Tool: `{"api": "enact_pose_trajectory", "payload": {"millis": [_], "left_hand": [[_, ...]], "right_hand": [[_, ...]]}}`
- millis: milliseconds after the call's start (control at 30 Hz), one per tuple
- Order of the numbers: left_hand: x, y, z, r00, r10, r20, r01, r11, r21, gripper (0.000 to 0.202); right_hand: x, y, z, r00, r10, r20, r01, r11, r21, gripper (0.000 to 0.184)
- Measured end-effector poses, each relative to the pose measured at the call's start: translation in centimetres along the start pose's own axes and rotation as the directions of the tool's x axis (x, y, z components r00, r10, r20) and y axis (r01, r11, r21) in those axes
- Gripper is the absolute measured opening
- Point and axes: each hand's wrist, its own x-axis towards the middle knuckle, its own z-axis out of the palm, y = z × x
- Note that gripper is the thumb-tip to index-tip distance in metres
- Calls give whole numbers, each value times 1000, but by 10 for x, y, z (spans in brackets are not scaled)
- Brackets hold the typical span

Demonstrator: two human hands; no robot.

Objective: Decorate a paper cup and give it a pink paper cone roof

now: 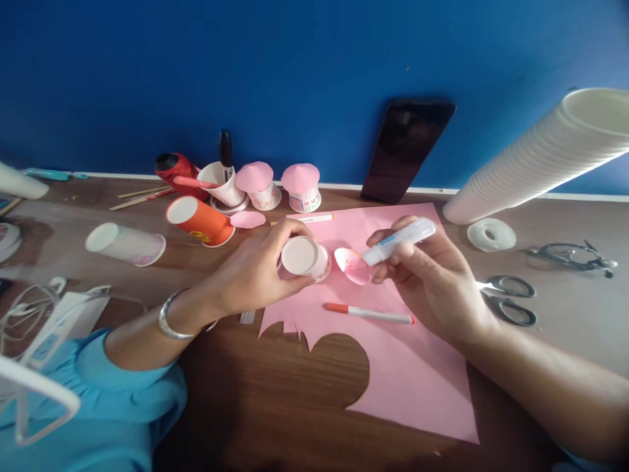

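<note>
Beyond the pink sheet's [415, 383] left corner, two cups [304, 201] wear paper cones [300, 178]; over it, left hand [255, 265] grips a coneless cup [300, 255], right hand [432, 278] a glue tube [400, 241].

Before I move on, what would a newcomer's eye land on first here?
The pink sheet mid-view, its near edge cut in a curve, likely draws the eye first. Over it, a cup in the left hand and a tube in the right hand stand out. Next come the tall cup stack at right and the phone against the blue wall.
</note>
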Motion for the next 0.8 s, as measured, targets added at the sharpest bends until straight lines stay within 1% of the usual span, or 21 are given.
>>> {"api": "enact_pose_trajectory", "payload": {"millis": [67, 100, 167, 233, 300, 400, 467, 533, 600, 633, 667, 733, 800], "left_hand": [[1, 4, 4, 994, 80, -78, -76, 996, 50, 44], [1, 5, 6, 988, 117, -105, -109, 991, 73, 44], [-1, 6, 11, 980, 146, -138, -131, 985, 111, 47], [-4, 6, 14, 979, 144, -143, -123, 982, 146, 46], [-5, 6, 14, 980, 153, -126, -129, 974, 184, 41], [-5, 6, 11, 977, 182, -108, -154, 961, 228, 39], [-4, 5, 10, 978, 183, -102, -156, 961, 227, 43], [-4, 3, 12, 987, 135, -86, -115, 972, 206, 54], [-5, 2, 17, 995, 63, -74, -50, 985, 167, 66], [-5, 2, 20, 997, 28, -71, -17, 989, 146, 68], [-5, 2, 22, 998, -5, -61, 13, 992, 126, 68], [-5, 4, 26, 996, -85, -5, 85, 992, 89, 64], [-4, 6, 29, 986, -161, 41, 159, 986, 59, 60]], "right_hand": [[-2, 0, 0, 1000, -26, 3, 26, 999, -40, 22], [-3, 0, -1, 999, -48, 6, 48, 995, -86, 20], [-7, 0, -1, 994, -111, 12, 111, 972, -207, 17], [-10, 0, -1, 985, -169, 19, 166, 934, -317, 17], [-11, -1, 0, 980, -197, 17, 189, 908, -375, 18], [-11, -1, 1, 984, -181, 7, 170, 911, -375, 18], [-10, 0, 1, 986, -164, 17, 159, 922, -352, 18], [-9, 0, 1, 985, -170, 41, 173, 924, -341, 18], [-9, 0, 1, 979, -193, 62, 202, 912, -358, 18], [-9, -1, 1, 977, -203, 65, 212, 902, -376, 18], [-9, -1, 1, 976, -208, 63, 215, 893, -396, 18], [-9, 0, 1, 976, -211, 50, 212, 880, -426, 20], [-8, 1, 1, 977, -211, 36, 205, 878, -432, 21]]}}
